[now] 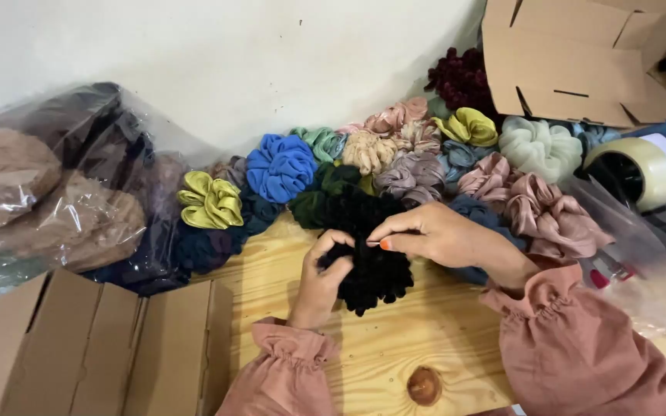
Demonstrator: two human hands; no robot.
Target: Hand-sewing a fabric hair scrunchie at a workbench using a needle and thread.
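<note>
Both hands (371, 258) pinch a black scrunchie (371, 273), stretched lengthwise toward the wall.

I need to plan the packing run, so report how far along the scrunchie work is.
Done: many finished scrunchies in mixed colours lie heaped along the wall.
In hand: the left hand grips a black scrunchie on the wooden table, and the right hand pinches at its top.
Left: the flat cardboard boxes are unfolded and unfilled, and the tape roll lies unused.
</note>
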